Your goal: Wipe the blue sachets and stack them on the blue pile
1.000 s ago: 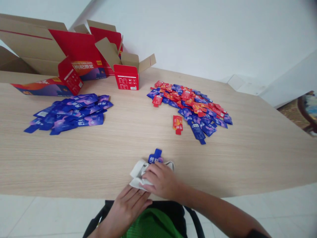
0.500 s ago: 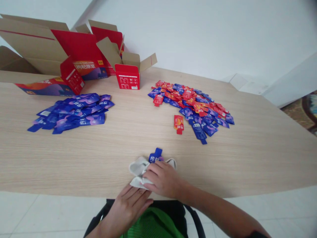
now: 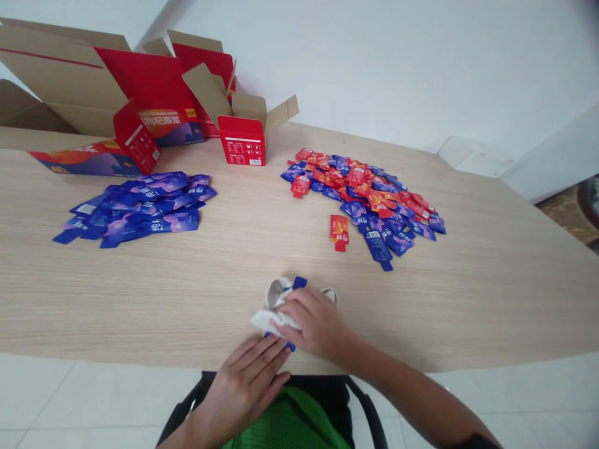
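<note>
My right hand presses a crumpled white cloth onto a blue sachet near the front edge of the wooden table. Its fingers are curled over the cloth. Only the sachet's top tab and a small bottom corner show; the rest lies hidden under cloth and hand. My left hand lies flat at the table's front edge, fingers stretched out, fingertips touching the sachet's bottom corner. It holds nothing.
A pile of blue sachets lies at the left. A mixed heap of red and blue sachets lies at the right, one red sachet apart from it. Open red cardboard boxes stand at the back left.
My right hand has pushed the cloth farther up over the blue sachet, which now shows less of its top. A blue corner now shows near my left fingertips.
</note>
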The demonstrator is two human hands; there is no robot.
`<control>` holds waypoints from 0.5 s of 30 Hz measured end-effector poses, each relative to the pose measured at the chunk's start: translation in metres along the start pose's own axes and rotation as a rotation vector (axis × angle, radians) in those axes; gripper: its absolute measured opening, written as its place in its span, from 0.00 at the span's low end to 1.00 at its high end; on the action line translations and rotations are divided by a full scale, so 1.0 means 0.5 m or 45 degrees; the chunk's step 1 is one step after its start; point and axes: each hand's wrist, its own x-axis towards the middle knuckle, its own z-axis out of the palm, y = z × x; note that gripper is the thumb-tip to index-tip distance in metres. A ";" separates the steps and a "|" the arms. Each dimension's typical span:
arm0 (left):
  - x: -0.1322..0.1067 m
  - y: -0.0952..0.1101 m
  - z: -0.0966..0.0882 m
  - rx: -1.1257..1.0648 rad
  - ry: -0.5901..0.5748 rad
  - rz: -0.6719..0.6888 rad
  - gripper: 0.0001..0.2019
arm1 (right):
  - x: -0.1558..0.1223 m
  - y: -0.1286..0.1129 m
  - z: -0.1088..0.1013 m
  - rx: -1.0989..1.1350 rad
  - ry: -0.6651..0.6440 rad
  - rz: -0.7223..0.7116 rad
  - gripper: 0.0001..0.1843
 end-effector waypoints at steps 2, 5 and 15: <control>0.002 0.002 0.001 -0.055 0.029 -0.044 0.11 | -0.023 -0.025 0.028 -0.007 -0.115 -0.052 0.10; 0.005 0.003 -0.001 -0.040 0.020 -0.013 0.13 | -0.022 0.007 0.059 -0.074 -0.114 0.017 0.11; 0.000 0.000 0.000 0.024 -0.025 0.029 0.15 | 0.060 0.093 -0.022 -0.250 0.083 0.214 0.09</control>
